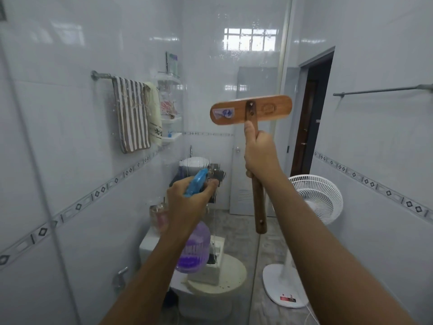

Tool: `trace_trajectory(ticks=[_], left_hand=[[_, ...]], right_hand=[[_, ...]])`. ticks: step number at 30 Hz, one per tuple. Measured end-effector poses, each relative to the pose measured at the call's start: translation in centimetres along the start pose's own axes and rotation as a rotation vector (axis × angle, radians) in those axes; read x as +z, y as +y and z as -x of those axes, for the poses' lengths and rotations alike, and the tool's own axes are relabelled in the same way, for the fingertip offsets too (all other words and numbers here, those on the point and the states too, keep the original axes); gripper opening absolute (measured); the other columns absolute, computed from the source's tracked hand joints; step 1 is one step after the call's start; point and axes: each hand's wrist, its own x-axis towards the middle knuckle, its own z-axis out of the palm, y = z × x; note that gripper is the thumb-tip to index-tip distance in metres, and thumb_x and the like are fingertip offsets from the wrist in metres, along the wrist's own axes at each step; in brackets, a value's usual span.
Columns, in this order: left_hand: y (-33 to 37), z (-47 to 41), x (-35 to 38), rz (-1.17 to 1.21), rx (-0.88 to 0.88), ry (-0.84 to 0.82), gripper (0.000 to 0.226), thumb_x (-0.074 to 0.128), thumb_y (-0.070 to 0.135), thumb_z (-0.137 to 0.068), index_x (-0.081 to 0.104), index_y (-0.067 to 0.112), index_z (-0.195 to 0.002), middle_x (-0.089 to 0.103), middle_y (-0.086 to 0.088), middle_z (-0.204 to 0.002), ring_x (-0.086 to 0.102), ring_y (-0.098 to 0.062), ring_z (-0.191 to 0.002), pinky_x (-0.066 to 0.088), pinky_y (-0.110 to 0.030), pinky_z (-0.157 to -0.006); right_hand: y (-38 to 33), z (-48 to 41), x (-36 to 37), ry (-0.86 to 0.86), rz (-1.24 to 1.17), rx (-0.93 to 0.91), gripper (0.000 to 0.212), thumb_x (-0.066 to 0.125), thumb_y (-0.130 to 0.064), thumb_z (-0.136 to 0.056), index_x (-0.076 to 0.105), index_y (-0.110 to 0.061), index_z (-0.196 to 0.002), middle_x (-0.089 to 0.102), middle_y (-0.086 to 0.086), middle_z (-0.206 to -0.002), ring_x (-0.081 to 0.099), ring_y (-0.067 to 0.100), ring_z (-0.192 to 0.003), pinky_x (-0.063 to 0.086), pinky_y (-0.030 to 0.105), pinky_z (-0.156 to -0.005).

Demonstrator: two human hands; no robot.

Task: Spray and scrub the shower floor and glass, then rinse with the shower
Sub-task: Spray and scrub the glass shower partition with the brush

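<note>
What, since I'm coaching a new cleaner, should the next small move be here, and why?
Probably press the brush against the glass and scrub downward. The right hand grips its handle with the head raised at the pane. Drips streak the glass in front of the spray bottle held in the left hand, so that patch looks sprayed and ready for scrubbing.

No text is legible: the sticker (222, 113) and stamp (268, 109) on the brush (241, 106), the label (288, 299) on the fan base (274, 281) and the towel (153, 109) print (158, 132) are too blurred.

Bright, even daylight; a window reflection (250, 39) glares on wet glass (210, 90), edges bowing wide-angle.
</note>
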Motion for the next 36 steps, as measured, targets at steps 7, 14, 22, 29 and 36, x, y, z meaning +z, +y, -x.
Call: trace_trajectory(ticks=[7, 14, 22, 29, 36], left_hand=[[1.2, -0.2, 1.5, 0.016, 0.052, 0.035, 0.021, 0.078, 0.026, -0.084, 0.062, 0.023, -0.072, 0.055, 0.008, -0.054, 0.058, -0.006, -0.048, 0.045, -0.008, -0.048], [0.6, -0.5, 1.0, 0.023, 0.078, 0.044, 0.03, 0.076, 0.037, -0.082, 0.068, 0.009, -0.075, 0.061, -0.003, -0.057, 0.06, -0.016, -0.049, 0.049, -0.014, -0.048], [0.4, -0.5, 0.5, -0.009, 0.056, 0.033, 0.031, 0.081, 0.036, -0.08, 0.07, 0.007, -0.079, 0.063, -0.004, -0.061, 0.058, -0.016, -0.052, 0.046, -0.011, -0.05], [0.7, -0.3, 0.6, -0.047, 0.042, 0.108, 0.038, 0.078, 0.043, -0.08, 0.065, 0.009, -0.069, 0.059, -0.006, -0.054, 0.06, -0.025, -0.047, 0.055, -0.035, -0.047], [0.3, 0.4, -0.1, -0.029, 0.069, 0.141, 0.032, 0.076, 0.04, -0.083, 0.063, 0.012, -0.074, 0.056, 0.005, -0.056, 0.058, -0.008, -0.049, 0.048, -0.014, -0.048]], right_hand=[[-0.7, -0.7, -0.6, -0.023, 0.075, 0.008, 0.046, 0.034, -0.051, -0.105, 0.05, -0.018, -0.077, 0.046, 0.002, -0.062, 0.047, 0.013, -0.054, 0.049, 0.035, -0.06], [-0.7, -0.8, -0.3, -0.017, 0.066, -0.014, 0.047, 0.035, -0.05, -0.105, 0.048, -0.018, -0.074, 0.044, 0.0, -0.058, 0.044, 0.013, -0.051, 0.044, 0.032, -0.053], [-0.9, -0.8, 0.0, -0.02, 0.062, 0.004, 0.046, 0.034, -0.051, -0.105, 0.049, -0.018, -0.076, 0.046, 0.002, -0.061, 0.047, 0.015, -0.054, 0.051, 0.037, -0.062], [-0.6, -0.8, -0.1, -0.026, 0.091, -0.002, 0.048, 0.033, -0.053, -0.104, 0.049, -0.018, -0.076, 0.046, 0.0, -0.06, 0.046, 0.013, -0.053, 0.05, 0.036, -0.059], [5.1, 5.6, 1.9, 0.001, 0.063, 0.038, 0.043, 0.038, -0.049, -0.105, 0.053, -0.021, -0.075, 0.044, -0.007, -0.056, 0.041, 0.0, -0.042, 0.035, 0.016, -0.042]])
